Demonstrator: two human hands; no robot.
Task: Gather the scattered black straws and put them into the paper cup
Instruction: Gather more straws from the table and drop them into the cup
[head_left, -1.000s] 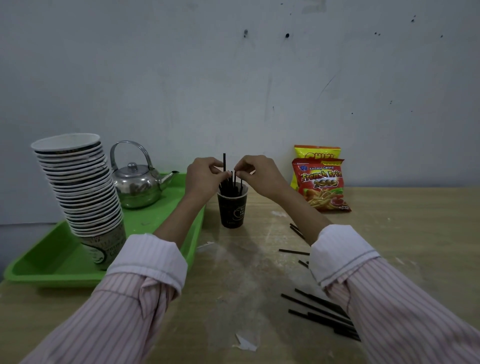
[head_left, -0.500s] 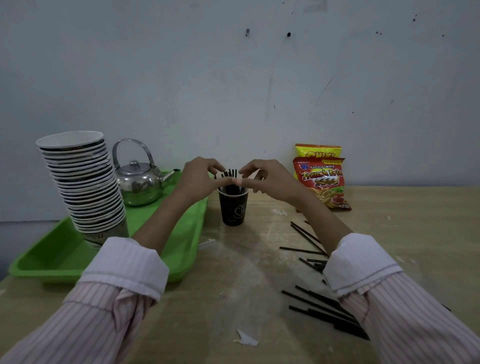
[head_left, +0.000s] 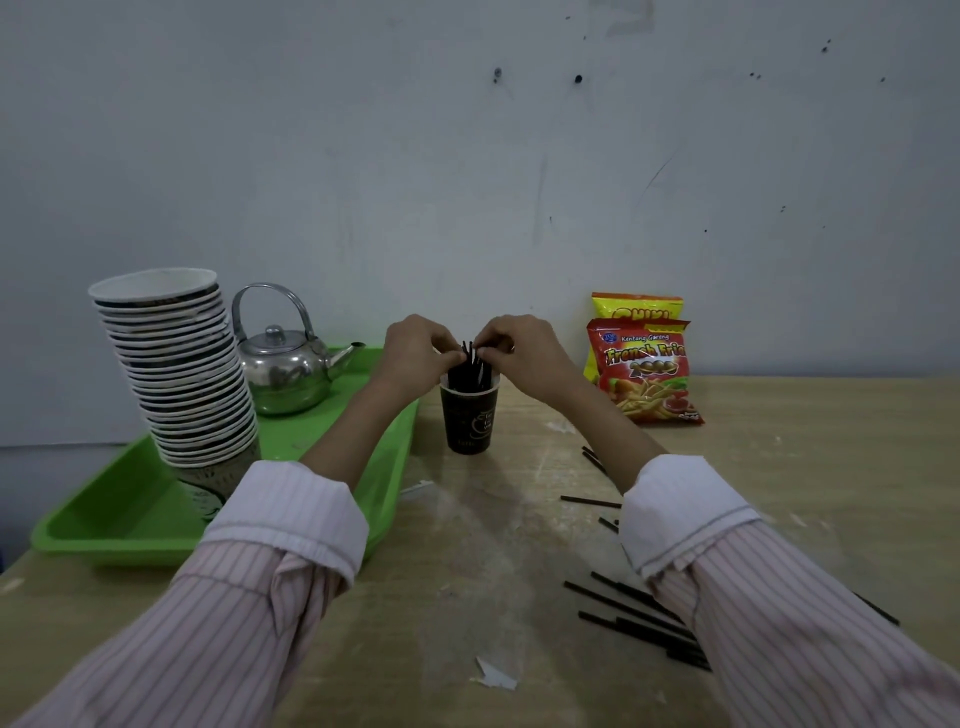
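A dark paper cup (head_left: 469, 421) stands upright on the wooden table (head_left: 467, 571), with several black straws (head_left: 470, 366) sticking up out of it. My left hand (head_left: 418, 353) and my right hand (head_left: 522, 351) are both just above the cup's rim, fingertips pinched on the tops of the straws in the cup. More black straws (head_left: 636, 621) lie scattered on the table at the lower right, partly hidden under my right sleeve. A few others (head_left: 589, 501) lie beside my right forearm.
A green tray (head_left: 130, 514) at the left holds a tall stack of paper cups (head_left: 174, 364) and a metal kettle (head_left: 285, 369). Two snack bags (head_left: 644, 369) lean against the wall at the right. A paper scrap (head_left: 493, 678) lies near the front.
The one straw that stood tall above the cup has gone down level with the others. Both hands opened briefly over the rim, then pinched together again on the straw tops.
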